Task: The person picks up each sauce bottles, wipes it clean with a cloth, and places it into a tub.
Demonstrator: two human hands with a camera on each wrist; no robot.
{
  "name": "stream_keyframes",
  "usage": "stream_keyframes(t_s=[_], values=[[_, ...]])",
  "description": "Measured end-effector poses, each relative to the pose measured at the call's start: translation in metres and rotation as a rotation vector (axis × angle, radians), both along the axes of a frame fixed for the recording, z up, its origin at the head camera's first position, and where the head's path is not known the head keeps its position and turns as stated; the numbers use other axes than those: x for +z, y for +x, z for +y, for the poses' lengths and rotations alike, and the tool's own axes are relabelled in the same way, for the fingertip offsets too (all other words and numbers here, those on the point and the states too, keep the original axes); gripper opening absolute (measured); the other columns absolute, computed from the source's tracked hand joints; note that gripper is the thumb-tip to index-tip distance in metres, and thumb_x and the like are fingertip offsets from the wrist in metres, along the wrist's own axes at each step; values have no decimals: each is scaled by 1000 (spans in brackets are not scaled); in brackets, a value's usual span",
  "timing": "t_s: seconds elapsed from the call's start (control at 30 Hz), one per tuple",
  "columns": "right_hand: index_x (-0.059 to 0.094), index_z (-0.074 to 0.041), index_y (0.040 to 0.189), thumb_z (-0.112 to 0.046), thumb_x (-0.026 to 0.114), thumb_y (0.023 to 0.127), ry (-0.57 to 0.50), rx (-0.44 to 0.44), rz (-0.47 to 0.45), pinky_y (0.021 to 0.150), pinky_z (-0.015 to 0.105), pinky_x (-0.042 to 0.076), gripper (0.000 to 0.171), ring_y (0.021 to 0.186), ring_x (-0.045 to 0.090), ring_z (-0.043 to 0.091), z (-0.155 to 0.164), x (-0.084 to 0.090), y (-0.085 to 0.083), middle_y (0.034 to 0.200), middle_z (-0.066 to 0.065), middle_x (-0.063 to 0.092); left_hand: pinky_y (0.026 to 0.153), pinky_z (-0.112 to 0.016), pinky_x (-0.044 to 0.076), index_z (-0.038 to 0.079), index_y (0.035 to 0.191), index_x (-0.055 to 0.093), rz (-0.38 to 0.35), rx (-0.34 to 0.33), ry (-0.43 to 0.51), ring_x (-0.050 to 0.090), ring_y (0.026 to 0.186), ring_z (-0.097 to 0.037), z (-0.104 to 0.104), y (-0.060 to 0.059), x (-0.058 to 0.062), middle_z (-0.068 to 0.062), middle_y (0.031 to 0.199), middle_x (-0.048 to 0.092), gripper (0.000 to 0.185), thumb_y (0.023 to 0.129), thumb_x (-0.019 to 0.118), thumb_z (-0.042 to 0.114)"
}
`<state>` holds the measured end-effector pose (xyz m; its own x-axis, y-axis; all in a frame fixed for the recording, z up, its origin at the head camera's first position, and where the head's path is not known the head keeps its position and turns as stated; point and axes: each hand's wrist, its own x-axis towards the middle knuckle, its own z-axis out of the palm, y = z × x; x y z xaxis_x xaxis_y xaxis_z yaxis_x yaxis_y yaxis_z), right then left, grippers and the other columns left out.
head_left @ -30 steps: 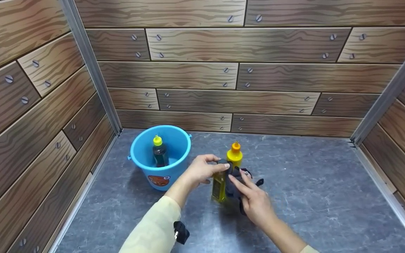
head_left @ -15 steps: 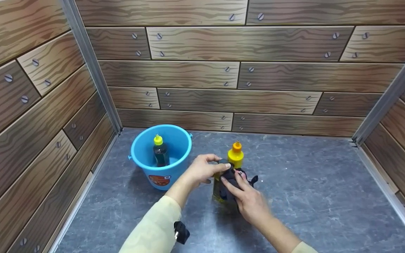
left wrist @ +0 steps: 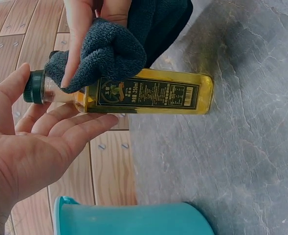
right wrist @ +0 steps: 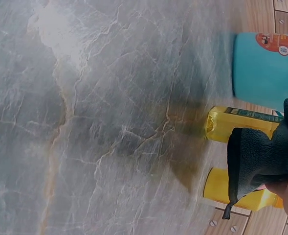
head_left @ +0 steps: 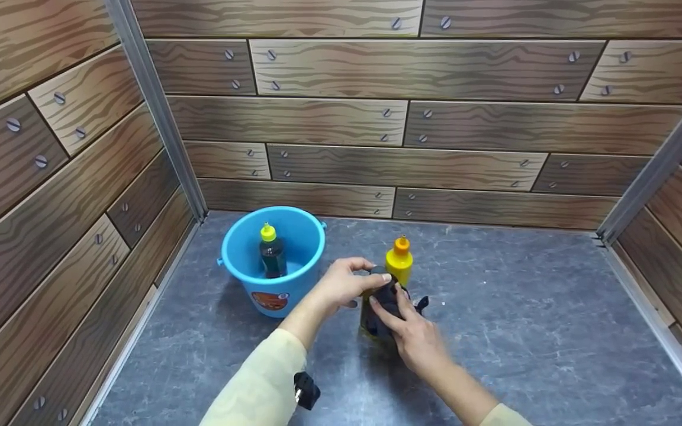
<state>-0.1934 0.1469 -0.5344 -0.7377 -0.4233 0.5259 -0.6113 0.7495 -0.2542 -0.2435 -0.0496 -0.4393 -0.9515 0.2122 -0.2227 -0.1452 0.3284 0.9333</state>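
Note:
A clear glass oil bottle [left wrist: 148, 95] of yellow oil, with a dark label and dark green cap [left wrist: 33, 87], stands upright on the grey surface. My left hand [head_left: 344, 284] pinches it at the cap, thumb on one side and fingers behind the neck. In my right hand [head_left: 421, 337] is a dark grey terry cloth [left wrist: 112, 54], bunched and pressed around the bottle's neck and shoulder. The cloth [right wrist: 261, 152] hangs down in the right wrist view, a small loop at its corner. Just behind the oil bottle stands a yellow squeeze bottle [head_left: 399, 263] with an orange nozzle.
To the left stands a blue bucket [head_left: 246, 278], with a dark bottle [head_left: 272, 257] with a yellow nozzle cap inside. Wood-patterned walls [head_left: 329, 124] with metal corner strips [head_left: 163, 112] enclose the grey marbled surface [head_left: 530, 331].
My right hand has moved the cloth leftward over the oil bottle, covering more of its front. The left hand has kept its hold on the cap. The head view has shifted slightly.

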Motion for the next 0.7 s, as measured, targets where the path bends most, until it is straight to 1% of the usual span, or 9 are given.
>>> stream_keyframes(t_s=[0.13, 0.3, 0.53, 0.63, 0.7], values=[[66, -29, 147, 2, 79, 91, 0, 4, 36, 72, 57, 61, 65, 110, 68, 52, 0, -5, -1, 152, 34, 51, 86, -51, 58, 16, 120, 73, -11, 12, 4, 66, 100, -25, 1, 0, 0, -5, 124, 70, 38, 94, 83, 41], [66, -30, 147, 1, 79, 91, 1, -7, 30, 67, 56, 61, 65, 103, 70, 53, 0, -9, 0, 151, 35, 50, 89, -54, 58, 15, 121, 73, -19, 16, -3, 67, 101, -23, 1, -1, 1, -7, 127, 68, 40, 93, 84, 42], [67, -31, 145, 5, 79, 89, 19, -15, 26, 66, 57, 60, 67, 109, 68, 54, -1, -16, 1, 149, 36, 51, 94, -60, 56, 15, 128, 72, -26, 27, -8, 67, 112, -26, 2, -2, 0, -9, 142, 63, 46, 93, 83, 43], [68, -32, 144, 5, 80, 89, 20, -22, 23, 66, 58, 60, 68, 109, 68, 53, -1, -17, 2, 149, 36, 52, 94, -61, 56, 14, 131, 71, -24, 23, -5, 66, 114, -27, 1, -2, -1, -10, 144, 62, 49, 93, 83, 44], [68, -32, 145, 4, 80, 89, 23, -24, 16, 67, 59, 60, 67, 113, 67, 53, -2, -19, 2, 150, 35, 51, 93, -61, 56, 13, 131, 71, -23, 24, -5, 67, 113, -28, 1, -1, -1, -10, 143, 63, 51, 93, 83, 44]])
